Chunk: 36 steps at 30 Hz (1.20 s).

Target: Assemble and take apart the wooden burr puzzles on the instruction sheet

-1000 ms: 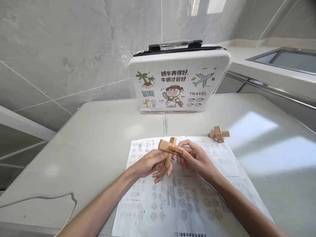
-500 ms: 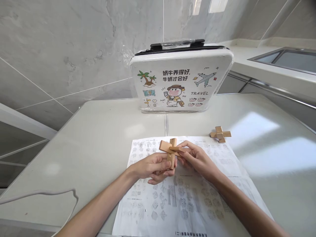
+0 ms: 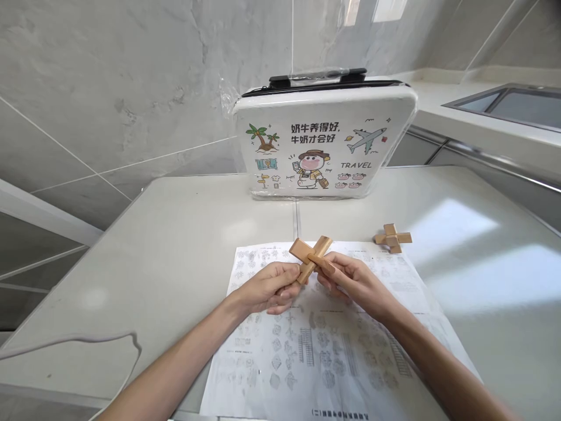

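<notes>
Both my hands hold a wooden burr puzzle (image 3: 303,250) made of crossed sticks, just above a printed sheet. My left hand (image 3: 275,285) pinches the lower end of one stick between thumb and fingers. On the other side, my right hand (image 3: 350,275) grips a stick that points toward it; some of its fingers are hidden behind the wood. Beyond the sheet's far right corner, a second wooden burr puzzle (image 3: 392,238) rests on the table, touched by neither hand.
Under my hands lies the instruction sheet (image 3: 245,397), covered in small diagrams. A white cartoon-printed case (image 3: 280,131) in clear plastic stands at the back of the pale table (image 3: 175,234). A thin cable (image 3: 87,338) runs along the left front.
The held puzzle has turned clockwise and risen slightly, its upper stick now leaning right. My left hand has shifted its pinch toward the lower end of the stick.
</notes>
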Motion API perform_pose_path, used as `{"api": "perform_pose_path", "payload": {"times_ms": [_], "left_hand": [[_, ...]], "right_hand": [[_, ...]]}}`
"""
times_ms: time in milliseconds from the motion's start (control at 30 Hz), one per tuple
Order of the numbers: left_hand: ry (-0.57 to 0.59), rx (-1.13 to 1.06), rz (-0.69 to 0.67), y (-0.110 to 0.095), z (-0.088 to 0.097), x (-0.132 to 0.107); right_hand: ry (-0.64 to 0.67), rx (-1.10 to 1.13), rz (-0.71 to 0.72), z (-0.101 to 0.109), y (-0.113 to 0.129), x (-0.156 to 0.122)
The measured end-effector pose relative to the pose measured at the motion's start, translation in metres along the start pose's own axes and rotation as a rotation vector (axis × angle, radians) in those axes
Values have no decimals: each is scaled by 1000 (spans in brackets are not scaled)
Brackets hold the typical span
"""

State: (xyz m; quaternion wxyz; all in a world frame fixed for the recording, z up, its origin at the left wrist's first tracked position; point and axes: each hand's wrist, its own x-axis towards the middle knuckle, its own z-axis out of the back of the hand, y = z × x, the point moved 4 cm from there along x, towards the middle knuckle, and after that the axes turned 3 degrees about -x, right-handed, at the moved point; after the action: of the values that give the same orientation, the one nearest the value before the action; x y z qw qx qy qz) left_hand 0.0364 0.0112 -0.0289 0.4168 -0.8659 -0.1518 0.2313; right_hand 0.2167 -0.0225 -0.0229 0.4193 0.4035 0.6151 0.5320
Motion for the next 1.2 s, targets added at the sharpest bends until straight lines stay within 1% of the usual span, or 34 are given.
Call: {"api": "perform_pose_path", "payload": {"times_ms": [100, 167, 267, 333, 467, 600, 700, 767, 900, 1200], "left_hand": [[-33, -6, -8, 2, 4, 2], [-76, -1, 0, 3, 6, 3], [-125, 10, 4, 2, 6, 5], [-128, -13, -15, 0, 5, 7], [-110, -73, -49, -1, 4, 8], [-104, -72, -43, -1, 5, 7], [-112, -67, -37, -2, 5, 6], [-123, -59, -31, -2, 5, 6], [-139, -49, -25, -3, 4, 5], [-134, -52, -35, -5, 4, 5]], "right_hand": [[30, -36, -16, 0, 3, 0], [83, -68, -31, -2, 4, 0], [122, -45, -54, -6, 3, 0], [77, 27, -81, -5, -1, 1], [-106, 275, -98, 4, -10, 5], [-301, 494, -42, 20, -16, 9], [-386, 632, 20, 29, -19, 12], [-428, 689, 42, 33, -22, 13], [-487, 745, 22, 38, -29, 12], [-480, 760, 42, 43, -33, 11]]}}
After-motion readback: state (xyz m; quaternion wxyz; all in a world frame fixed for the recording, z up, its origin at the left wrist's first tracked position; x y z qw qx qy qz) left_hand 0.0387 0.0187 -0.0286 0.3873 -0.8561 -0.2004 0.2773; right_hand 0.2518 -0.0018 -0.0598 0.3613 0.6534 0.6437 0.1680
